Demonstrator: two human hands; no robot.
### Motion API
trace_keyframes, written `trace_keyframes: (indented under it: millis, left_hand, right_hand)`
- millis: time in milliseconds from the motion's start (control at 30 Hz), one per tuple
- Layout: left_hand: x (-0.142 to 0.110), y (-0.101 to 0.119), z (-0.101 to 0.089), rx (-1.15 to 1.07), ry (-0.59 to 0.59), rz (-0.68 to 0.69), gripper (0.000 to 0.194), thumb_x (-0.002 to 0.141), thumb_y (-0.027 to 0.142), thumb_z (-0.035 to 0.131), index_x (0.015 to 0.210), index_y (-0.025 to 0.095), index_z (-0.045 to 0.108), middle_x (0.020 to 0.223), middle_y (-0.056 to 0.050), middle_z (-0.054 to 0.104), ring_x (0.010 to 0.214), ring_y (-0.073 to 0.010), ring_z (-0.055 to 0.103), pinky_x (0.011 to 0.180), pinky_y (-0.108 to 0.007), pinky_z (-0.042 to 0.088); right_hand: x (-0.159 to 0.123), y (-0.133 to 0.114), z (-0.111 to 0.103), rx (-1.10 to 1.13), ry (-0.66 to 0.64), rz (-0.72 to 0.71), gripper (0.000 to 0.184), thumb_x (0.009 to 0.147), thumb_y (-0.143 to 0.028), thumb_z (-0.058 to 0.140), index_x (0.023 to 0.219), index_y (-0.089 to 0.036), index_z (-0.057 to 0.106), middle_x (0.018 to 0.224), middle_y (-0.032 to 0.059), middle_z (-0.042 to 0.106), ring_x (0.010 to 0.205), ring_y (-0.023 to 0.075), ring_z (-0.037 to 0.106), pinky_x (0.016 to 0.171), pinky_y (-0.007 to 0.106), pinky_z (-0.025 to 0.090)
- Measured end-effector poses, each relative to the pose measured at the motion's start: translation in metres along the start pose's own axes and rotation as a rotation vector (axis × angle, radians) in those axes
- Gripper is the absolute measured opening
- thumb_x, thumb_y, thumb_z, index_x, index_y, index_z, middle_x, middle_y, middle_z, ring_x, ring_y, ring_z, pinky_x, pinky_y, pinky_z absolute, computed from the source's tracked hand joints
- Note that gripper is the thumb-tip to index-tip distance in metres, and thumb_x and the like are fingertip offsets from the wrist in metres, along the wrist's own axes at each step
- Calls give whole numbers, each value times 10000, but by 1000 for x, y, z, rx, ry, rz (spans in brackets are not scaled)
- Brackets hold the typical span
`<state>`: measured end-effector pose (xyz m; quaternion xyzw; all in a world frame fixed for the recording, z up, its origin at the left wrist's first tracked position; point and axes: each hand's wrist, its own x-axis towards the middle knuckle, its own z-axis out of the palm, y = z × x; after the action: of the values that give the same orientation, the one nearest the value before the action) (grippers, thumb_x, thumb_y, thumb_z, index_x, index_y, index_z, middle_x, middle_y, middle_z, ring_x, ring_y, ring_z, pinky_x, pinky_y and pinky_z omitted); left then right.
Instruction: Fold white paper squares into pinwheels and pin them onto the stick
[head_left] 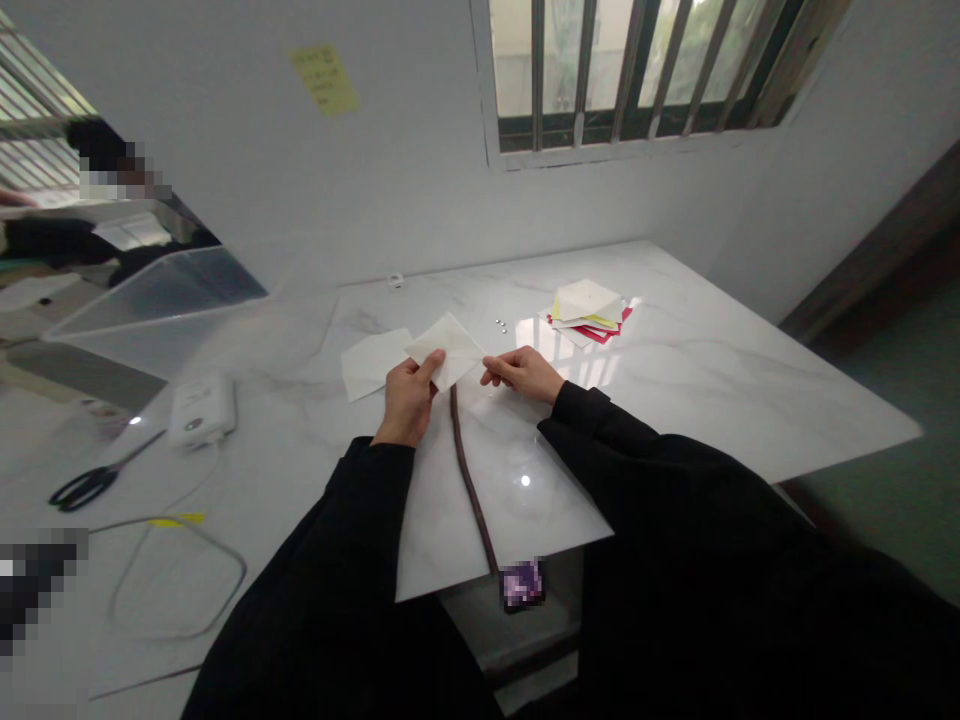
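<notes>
I hold a white folded sheet of paper point(448, 350) just above the white marble table point(675, 370). My left hand point(409, 395) pinches its left corner, thumb on top. My right hand point(521, 372) pinches its right corner with closed fingers. A second white sheet point(371, 362) lies flat on the table just left of the held one. A dark thin strap point(469, 470) runs from under the paper toward me over the table's front edge.
A stack of white, yellow and red papers point(589, 312) lies at the back right. Small metal bits point(500, 324) sit beside it. To the left are a white device point(201, 408), black scissors point(94, 483) and a looped cable point(180, 580). A clear plastic tray point(161, 300) stands far left.
</notes>
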<state>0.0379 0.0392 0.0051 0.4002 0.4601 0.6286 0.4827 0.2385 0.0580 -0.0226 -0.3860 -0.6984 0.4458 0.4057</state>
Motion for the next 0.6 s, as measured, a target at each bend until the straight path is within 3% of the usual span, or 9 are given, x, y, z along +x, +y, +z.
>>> trace_keyframes:
  millis: [133, 267, 333, 600]
  left_hand:
    - [7, 0, -7, 48, 86, 30, 278, 671, 314, 847, 845, 127, 737, 911, -85, 785, 874, -225, 724, 838, -357, 588]
    - [7, -6, -8, 186, 73, 79, 356, 671, 377, 846, 892, 112, 760, 939, -109, 786, 882, -247, 724, 805, -356, 574]
    - [5, -9, -8, 243, 47, 97, 409, 676, 420, 844, 928, 107, 769, 950, -119, 789, 871, -254, 723, 788, -351, 567]
    - [2, -14, -6, 258, -44, 108, 519, 681, 535, 834, 981, 116, 773, 983, -118, 796, 873, -265, 720, 784, -357, 568]
  right_hand:
    - [1, 4, -7, -147, 154, -3, 455, 980, -515, 551, 861, -173, 826, 696, 19, 710, 606, 108, 556, 650, 242, 420]
    - [8, 18, -20, -349, 404, 31, 176, 871, -329, 712, 905, -188, 814, 763, 17, 741, 694, 142, 626, 719, 261, 459]
    - [15, 26, -25, -394, 482, 65, 157, 833, -286, 743, 937, -188, 809, 774, 18, 742, 716, 152, 642, 746, 270, 480]
    - [54, 44, -26, -563, 497, 155, 261, 812, -306, 775, 1036, -175, 803, 898, 61, 770, 850, 187, 691, 864, 302, 507]
